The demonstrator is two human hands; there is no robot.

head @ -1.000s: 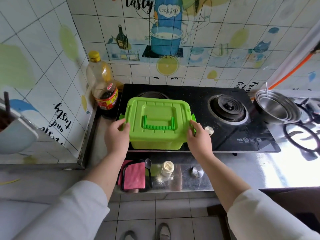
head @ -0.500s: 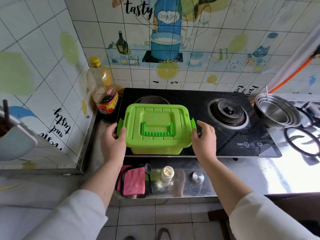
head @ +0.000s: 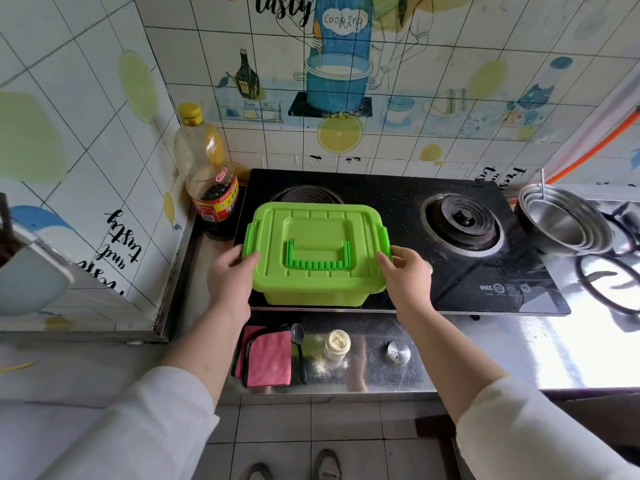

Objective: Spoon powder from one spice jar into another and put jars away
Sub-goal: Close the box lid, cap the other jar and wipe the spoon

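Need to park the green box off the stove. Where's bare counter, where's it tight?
Free: the steel counter right of the jar lid, below the stove front edge. Also bare glass around the right burner. Crowded: the strip in front of the green box, with pink cloth, spoon, open jar and spilled powder. Bowls fill the far right.

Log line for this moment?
left hand: grips green box, left side | right hand: grips right side | lid: on | powder jar: open on counter | spoon: beside it
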